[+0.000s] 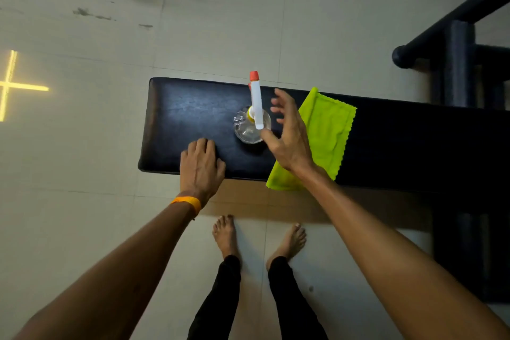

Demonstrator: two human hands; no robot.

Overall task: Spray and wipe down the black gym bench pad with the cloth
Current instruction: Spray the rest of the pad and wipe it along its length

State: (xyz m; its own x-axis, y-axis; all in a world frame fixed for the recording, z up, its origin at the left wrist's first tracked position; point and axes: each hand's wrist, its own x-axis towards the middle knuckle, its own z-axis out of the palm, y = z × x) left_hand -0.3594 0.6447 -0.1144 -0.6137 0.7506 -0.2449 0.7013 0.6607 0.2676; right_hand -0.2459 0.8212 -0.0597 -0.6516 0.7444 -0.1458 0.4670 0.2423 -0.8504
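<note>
The black gym bench pad (pixel 190 113) runs across the middle of the head view. A clear spray bottle (pixel 252 124) with a white head and red nozzle stands upright on it. A bright green cloth (pixel 328 132) lies draped over the pad to the right of the bottle, its near end hanging off the front edge. My right hand (pixel 287 132) hovers just right of the bottle with fingers spread, holding nothing. My left hand (pixel 201 165) rests palm down on the pad's near edge, left of the bottle, an orange band on its wrist.
Pale floor tiles (pixel 82 146) surround the bench. Dark metal frame bars (pixel 458 36) stand at the right end. My bare feet (pixel 226 234) are on the floor just in front of the bench. A yellow cross of light (pixel 11 85) lies on the floor at far left.
</note>
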